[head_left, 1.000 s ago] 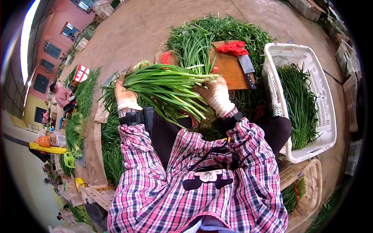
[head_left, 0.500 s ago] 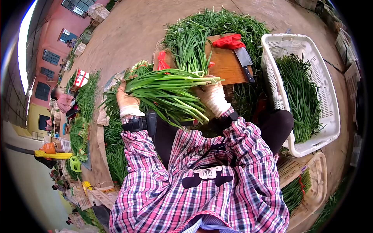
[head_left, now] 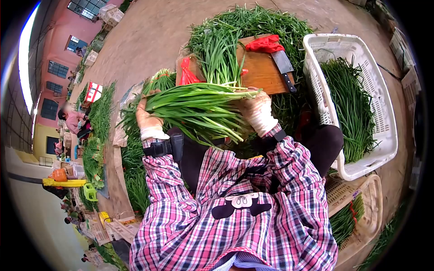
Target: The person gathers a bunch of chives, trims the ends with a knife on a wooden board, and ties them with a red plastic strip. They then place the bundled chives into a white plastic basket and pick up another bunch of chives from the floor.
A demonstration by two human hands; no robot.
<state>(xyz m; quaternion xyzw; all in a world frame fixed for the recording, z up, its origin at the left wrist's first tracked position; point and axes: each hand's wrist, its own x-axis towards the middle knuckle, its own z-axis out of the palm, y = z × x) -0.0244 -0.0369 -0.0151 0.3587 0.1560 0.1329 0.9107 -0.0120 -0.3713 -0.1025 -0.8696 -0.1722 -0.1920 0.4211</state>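
Note:
A loose bunch of garlic chives (head_left: 199, 106) lies crosswise in front of my body, leaves to the left and pale stem ends to the right. My left hand (head_left: 149, 119) is wrapped around the leafy side. At the stem ends is my right hand (head_left: 257, 108), its fingers closed around some of the stalks and partly hidden by them. Both hands have whitish coverings toward the wrist. Just beyond, more chives (head_left: 221, 63) lie on a wooden board (head_left: 260, 70), along with a cleaver (head_left: 283, 65), a red cloth (head_left: 263, 44) and red ties (head_left: 186, 72).
At my right stands a white plastic crate (head_left: 389, 135) holding chives (head_left: 348, 108). A beige basket (head_left: 373, 212) with a tied bundle is below it. Heaped greens (head_left: 289, 31) surround the board. Farther left, a person in pink (head_left: 72, 121) sits by more greens.
My right hand has shifted a little to the right, toward the tips of the stem ends. My left hand keeps its hold on the leafy side.

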